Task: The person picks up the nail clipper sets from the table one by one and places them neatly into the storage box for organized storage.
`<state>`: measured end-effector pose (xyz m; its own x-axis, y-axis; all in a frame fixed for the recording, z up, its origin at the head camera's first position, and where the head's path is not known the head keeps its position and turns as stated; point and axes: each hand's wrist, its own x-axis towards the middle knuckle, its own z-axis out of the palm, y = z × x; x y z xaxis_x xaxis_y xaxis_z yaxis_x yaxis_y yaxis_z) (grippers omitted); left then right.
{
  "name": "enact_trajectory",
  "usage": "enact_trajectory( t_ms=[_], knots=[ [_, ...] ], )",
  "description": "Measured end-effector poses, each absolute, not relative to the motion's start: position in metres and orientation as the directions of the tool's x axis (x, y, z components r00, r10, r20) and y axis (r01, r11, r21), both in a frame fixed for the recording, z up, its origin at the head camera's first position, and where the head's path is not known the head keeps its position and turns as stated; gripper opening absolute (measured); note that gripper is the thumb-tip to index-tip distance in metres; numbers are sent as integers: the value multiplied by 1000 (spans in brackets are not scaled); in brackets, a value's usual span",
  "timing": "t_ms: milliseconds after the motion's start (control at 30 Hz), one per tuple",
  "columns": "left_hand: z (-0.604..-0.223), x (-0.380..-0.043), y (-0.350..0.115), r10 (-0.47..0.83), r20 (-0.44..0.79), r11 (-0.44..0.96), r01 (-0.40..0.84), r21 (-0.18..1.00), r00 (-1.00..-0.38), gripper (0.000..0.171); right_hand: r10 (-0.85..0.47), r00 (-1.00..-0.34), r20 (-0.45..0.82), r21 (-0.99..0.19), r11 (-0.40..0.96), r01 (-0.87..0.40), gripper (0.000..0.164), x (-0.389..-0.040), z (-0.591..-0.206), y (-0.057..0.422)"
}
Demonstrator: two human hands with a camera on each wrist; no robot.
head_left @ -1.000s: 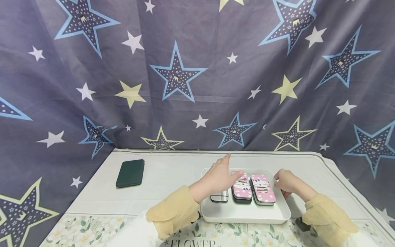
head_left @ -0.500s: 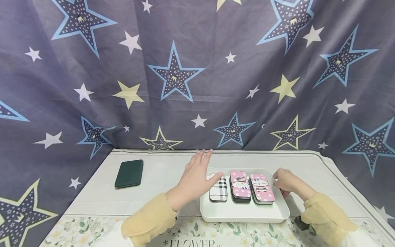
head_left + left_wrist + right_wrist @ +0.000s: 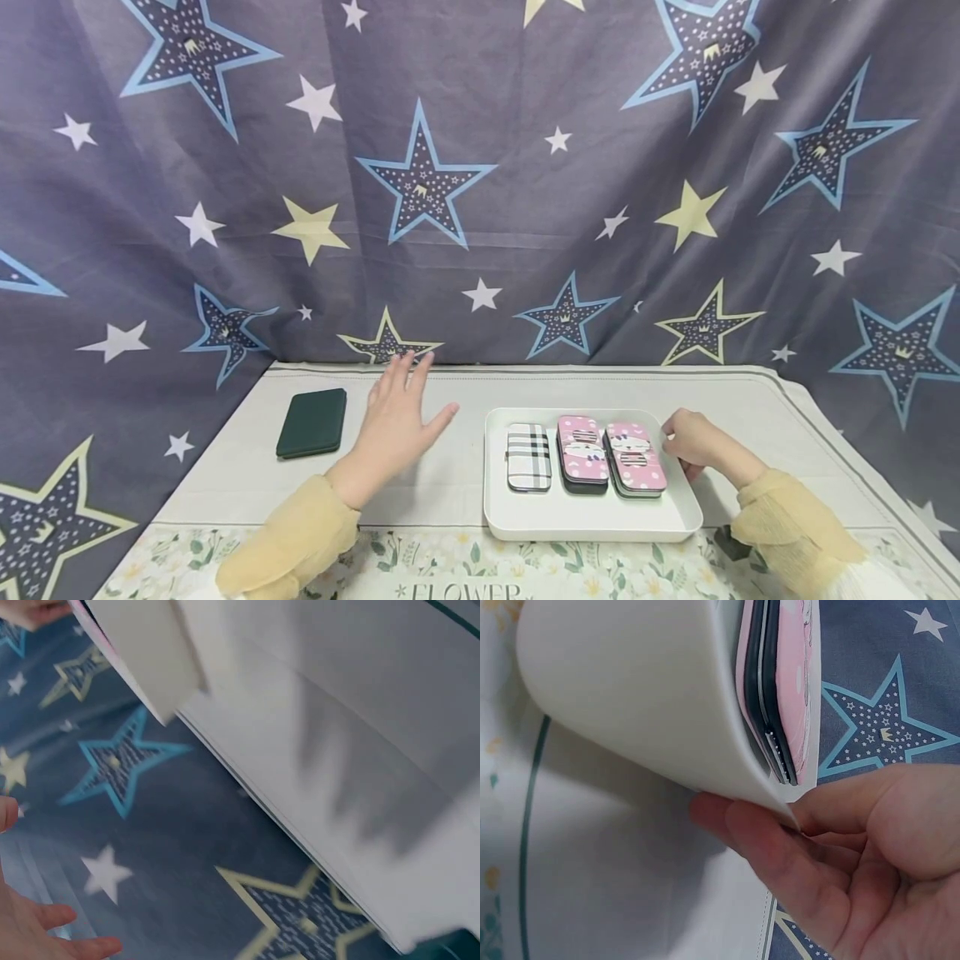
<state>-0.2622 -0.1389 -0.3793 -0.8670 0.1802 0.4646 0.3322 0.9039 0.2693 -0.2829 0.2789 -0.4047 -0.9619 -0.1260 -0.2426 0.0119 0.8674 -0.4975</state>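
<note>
My left hand (image 3: 393,421) hovers over the table with its fingers spread and nothing in it, between a dark green flat case (image 3: 312,422) and a white tray (image 3: 592,527). In the left wrist view only part of that hand (image 3: 34,930) shows. On the other side, my right hand (image 3: 692,442) pinches the tray's right rim; the right wrist view has thumb and fingers (image 3: 769,840) on either side of the wall. Inside the tray lie a black-and-white plaid flat case (image 3: 528,457) and two pink cat-patterned flat cases (image 3: 583,452), side by side.
A white cloth (image 3: 420,492) covers the table, with a floral strip (image 3: 450,550) along the front. Behind hangs a dark curtain (image 3: 495,208) printed with stars, meeting the table's back edge. The green case sits at the far left.
My left hand has moved left, from above the plaid case in the tray to over the table near the green case. My right hand stays at the tray's rim.
</note>
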Motion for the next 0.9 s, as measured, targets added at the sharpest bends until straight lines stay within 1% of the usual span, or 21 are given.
enact_trajectory(
  t_ms=[133,400,733,900],
  knots=[
    [-381,-269,-163,134,456,920,282,273,-880,82,-127,-962,-240,-502,865,11,15,-283,-405,280],
    [-388,-290,-204,27,424,928,181,326,-905,82,-130,-964,-231,-499,867,3,17,-283,-407,281],
    [-397,-306,-254,-89,393,941,52,334,-915,82,-130,-966,-226,-506,862,3,14,-282,-407,280],
    [-402,-314,-278,-146,354,930,-6,367,-924,84,-135,-966,-223,-508,862,-3,14,-283,-407,280]
  ],
)
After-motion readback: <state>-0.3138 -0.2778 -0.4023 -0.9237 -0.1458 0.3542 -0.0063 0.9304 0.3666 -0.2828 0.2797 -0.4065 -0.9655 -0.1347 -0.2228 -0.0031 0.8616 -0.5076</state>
